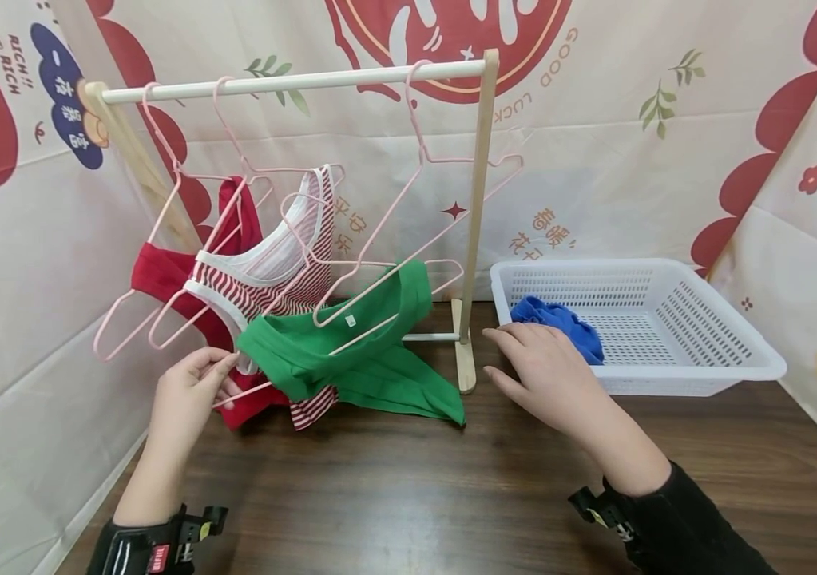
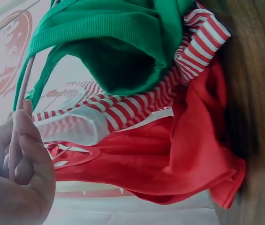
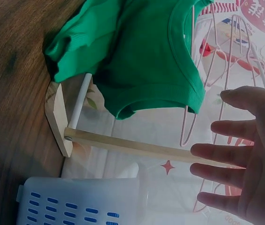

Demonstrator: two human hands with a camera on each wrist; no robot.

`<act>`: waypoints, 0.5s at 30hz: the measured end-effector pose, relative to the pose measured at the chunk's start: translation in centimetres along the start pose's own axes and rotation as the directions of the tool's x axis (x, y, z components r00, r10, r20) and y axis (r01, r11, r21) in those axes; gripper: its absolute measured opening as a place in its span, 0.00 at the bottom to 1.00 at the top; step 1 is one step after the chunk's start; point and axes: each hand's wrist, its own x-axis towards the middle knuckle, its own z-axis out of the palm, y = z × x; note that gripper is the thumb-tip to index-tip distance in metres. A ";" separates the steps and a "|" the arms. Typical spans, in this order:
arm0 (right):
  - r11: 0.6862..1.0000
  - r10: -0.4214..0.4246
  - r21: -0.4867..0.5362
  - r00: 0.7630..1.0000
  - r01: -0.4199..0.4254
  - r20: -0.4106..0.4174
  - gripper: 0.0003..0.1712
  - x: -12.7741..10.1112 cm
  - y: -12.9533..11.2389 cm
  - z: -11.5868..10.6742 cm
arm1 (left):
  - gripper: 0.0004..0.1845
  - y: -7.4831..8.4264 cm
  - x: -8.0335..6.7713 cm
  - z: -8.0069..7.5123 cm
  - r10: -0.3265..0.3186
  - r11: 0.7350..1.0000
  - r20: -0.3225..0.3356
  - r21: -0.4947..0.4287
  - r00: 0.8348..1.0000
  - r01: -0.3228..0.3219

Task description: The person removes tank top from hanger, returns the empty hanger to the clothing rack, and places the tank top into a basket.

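My left hand (image 1: 188,391) pinches the lower end of a pink hanger (image 2: 20,93) between thumb and fingers. A green sleeveless top (image 1: 336,343) hangs on that hanger, in front of a red-and-white striped top (image 1: 264,279) and a red top (image 1: 164,267). The striped and red tops are on hangers hooked over the white rod (image 1: 293,84). Another pink hanger (image 1: 415,160), bare, hangs from the rod near its right end. My right hand (image 1: 555,379) is held with fingers spread, holding nothing, by the near left corner of the white basket (image 1: 688,374).
A crumpled blue cloth (image 1: 559,323) lies in the left part of the basket. The rack's right wooden post (image 1: 480,192) stands between the green top and the basket, with its foot (image 1: 466,367) on the brown table (image 1: 394,495). Printed cloth forms the back and sides.
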 end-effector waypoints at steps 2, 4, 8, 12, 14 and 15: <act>1.000 -0.003 0.005 1.000 0.003 -0.002 0.27 0.1 -0.1 0.1 | 0.16 -0.2 0.0 0.0 -0.004 1.000 0.020 -0.008 1.000 0.004; 1.000 -0.009 0.013 1.000 0.009 -0.011 0.27 0.2 -0.1 0.2 | 0.16 -0.3 0.0 0.0 -0.006 1.000 0.044 -0.019 0.999 0.007; 1.000 -0.007 0.030 0.998 0.008 -0.056 0.27 0.5 -0.1 0.5 | 0.17 -0.5 -0.1 0.1 -0.029 0.998 0.113 -0.046 0.993 0.034; 0.997 0.065 0.055 0.990 -0.058 -0.125 0.26 0.8 -0.1 1.0 | 0.18 -0.8 -0.1 0.3 -0.064 0.994 0.185 -0.078 0.981 0.080; 0.992 0.110 0.075 0.981 -0.099 -0.158 0.26 0.9 -0.1 1.3 | 0.17 -0.9 -0.1 0.4 -0.069 0.991 0.214 -0.099 0.974 0.092; 0.990 0.128 0.088 0.977 -0.114 -0.172 0.26 1.0 -0.1 1.5 | 0.17 -1.0 -0.1 0.4 -0.066 0.990 0.228 -0.109 0.971 0.093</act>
